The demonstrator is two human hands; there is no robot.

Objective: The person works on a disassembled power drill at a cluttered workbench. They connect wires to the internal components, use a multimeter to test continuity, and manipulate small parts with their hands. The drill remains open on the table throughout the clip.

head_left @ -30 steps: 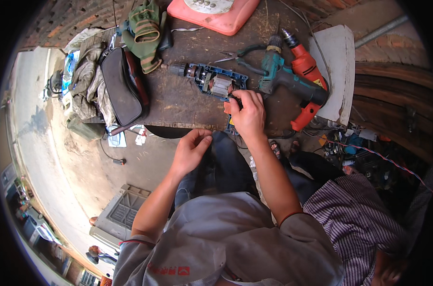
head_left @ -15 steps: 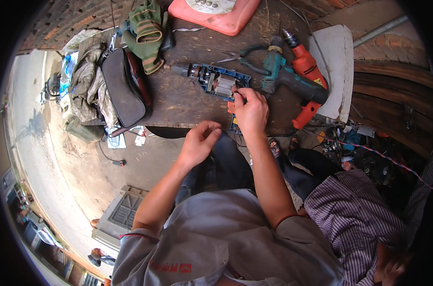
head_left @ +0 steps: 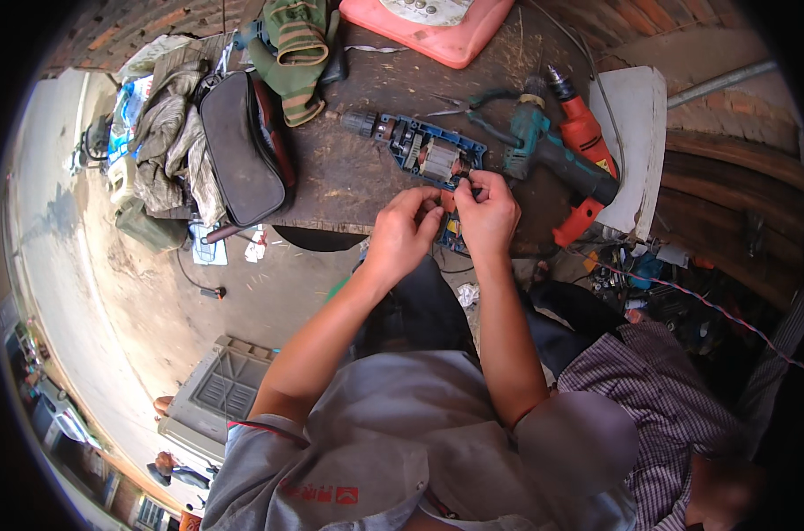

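Note:
An opened blue drill (head_left: 437,156) lies on the dark wooden table (head_left: 331,195), its motor, gears and chuck exposed. My right hand (head_left: 488,217) has closed fingers at the motor's rear end, where the orange handle part is; what exactly it grips is hidden. Beside it my left hand (head_left: 405,230) is closed at the orange part by the table's front edge, also on something too small to make out. Above the drill lie pliers (head_left: 477,112). To the right are a teal cordless drill (head_left: 535,142) and a red drill (head_left: 581,133).
A dark zipped bag (head_left: 238,146), rumpled cloths (head_left: 163,142) and striped green gloves (head_left: 296,53) fill the left side; a pink board (head_left: 446,44) sits at the back. A person in a checked shirt (head_left: 650,398) is close on my right. A twisted cable (head_left: 685,296) crosses at right.
My left hand has moved up and right from below the table edge to the orange part beside my right hand. The view has shifted slightly.

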